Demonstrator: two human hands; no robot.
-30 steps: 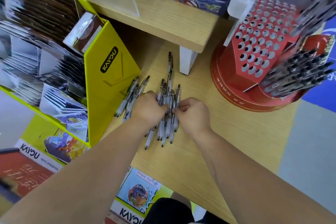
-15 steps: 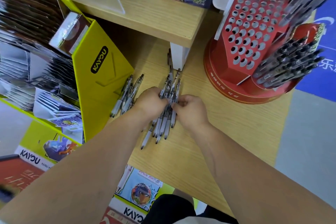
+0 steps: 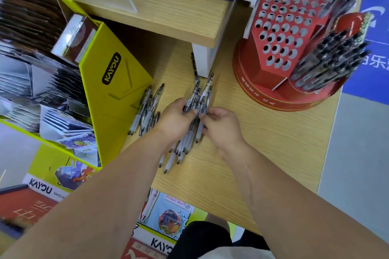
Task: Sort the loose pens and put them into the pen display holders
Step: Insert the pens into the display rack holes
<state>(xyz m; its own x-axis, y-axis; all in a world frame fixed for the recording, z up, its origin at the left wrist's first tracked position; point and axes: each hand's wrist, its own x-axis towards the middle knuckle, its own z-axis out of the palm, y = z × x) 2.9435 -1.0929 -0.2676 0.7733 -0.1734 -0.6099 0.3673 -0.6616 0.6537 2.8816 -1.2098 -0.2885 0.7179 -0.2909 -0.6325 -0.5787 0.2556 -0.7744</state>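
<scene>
A loose pile (image 3: 147, 109) of pens lies beside the yellow stand (image 3: 109, 99). The left hand (image 3: 174, 121) curls its fingers round the main bundle (image 3: 203, 95), now drawn tighter than a second ago and perhaps partly lifted off the tabletop (image 3: 263, 143). The right hand (image 3: 224, 128) pinches it too. The red holder (image 3: 263, 78) stands further right.

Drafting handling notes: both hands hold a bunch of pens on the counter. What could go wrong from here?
1. The pen bundle held by the left hand and right hand is uneven; lower pens may slip out and roll off the counter.
2. The left wrist could sweep the second pile beside the yellow stand.
3. The lone dark pen by the shelf leg may get missed.
</scene>
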